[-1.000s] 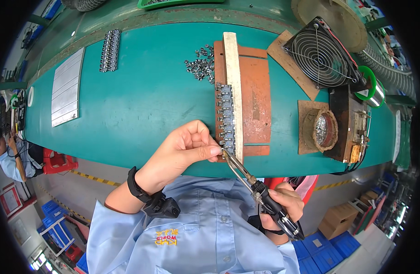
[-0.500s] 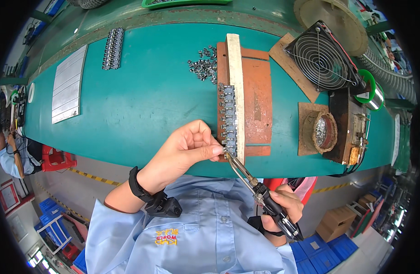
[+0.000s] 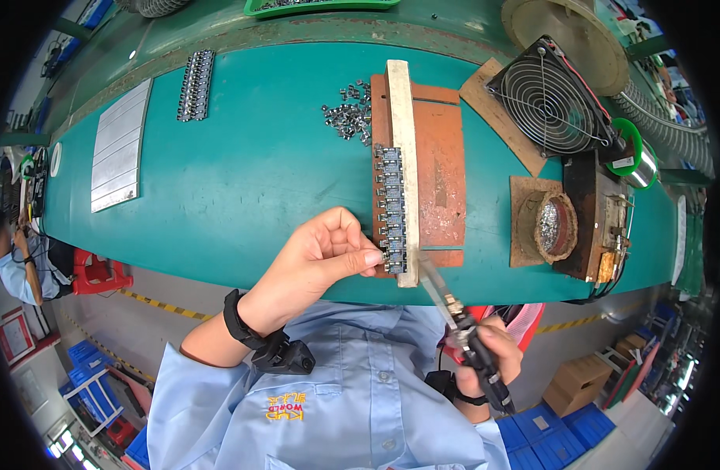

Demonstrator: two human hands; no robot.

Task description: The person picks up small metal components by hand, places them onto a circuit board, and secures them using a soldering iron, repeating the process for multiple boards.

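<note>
A row of small black electronic components [image 3: 392, 192] stands along a pale wooden strip [image 3: 401, 110] on a reddish-brown board [image 3: 442, 180]. At the near end of this row, my left hand [image 3: 321, 249] is closed, thumb and forefinger pinching a small metal part [image 3: 385, 256] that they mostly hide. My right hand [image 3: 495, 351] is wrapped around the black handle of a soldering iron [image 3: 485, 366] with a thin tube along it. The iron's blurred front end lies to the right of the strip, apart from the components.
Loose small metal parts [image 3: 348, 113] lie left of the board. Farther left are another component row [image 3: 195, 86] and a grooved metal plate [image 3: 119, 149]. To the right stand a fan [image 3: 549, 98], a round crusted pot [image 3: 560, 227] and a solder reel [image 3: 644, 163].
The soldering iron has moved away from my left fingertips, to the right and slightly down, with my right hand. My left hand has stayed at the near end of the row.
</note>
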